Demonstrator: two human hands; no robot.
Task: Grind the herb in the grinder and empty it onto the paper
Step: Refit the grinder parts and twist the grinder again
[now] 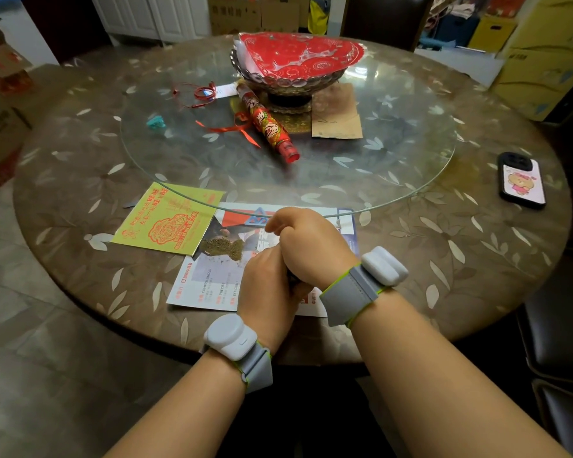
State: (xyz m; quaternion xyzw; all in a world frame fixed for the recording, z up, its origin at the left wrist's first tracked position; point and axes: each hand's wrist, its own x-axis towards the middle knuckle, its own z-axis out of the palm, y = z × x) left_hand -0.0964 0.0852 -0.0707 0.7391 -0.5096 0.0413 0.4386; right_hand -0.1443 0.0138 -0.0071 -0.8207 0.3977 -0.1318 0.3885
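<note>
1. Both hands are bunched up close together over the paper (212, 285), a printed flyer lying on the tabletop (427, 259) near the front edge.
2. The left hand (268, 285) is curled tight round something low down. The right hand (306, 249) is curled on top of it, thumb side up. The two hands touch.
3. The grinder (293, 278) is almost all hidden inside the hands. Only a small dark bit peeks out between them, so I can't say what it looks like or if it is open.
4. A little brown pile of ground herb (224, 247) already sits on the paper, just to the left of the hands.
5. My guess: this is the twist step, w/ one hand holding the bottom and the other turning the top.
6. To do it well: keep the bottom hand still, turn only the top one, go back & forth in short turns.
7. Stay right over the paper, so any bits that fall land there and not on the tabletop.
8. Don't bump the pile w/ a wrist. It's loose and would spread easily.
9. The yellow card (166, 219) lies under the paper's left corner; try not to tug it.
10. When it's time to tip out, aim beside the pile and tap softly.
</note>
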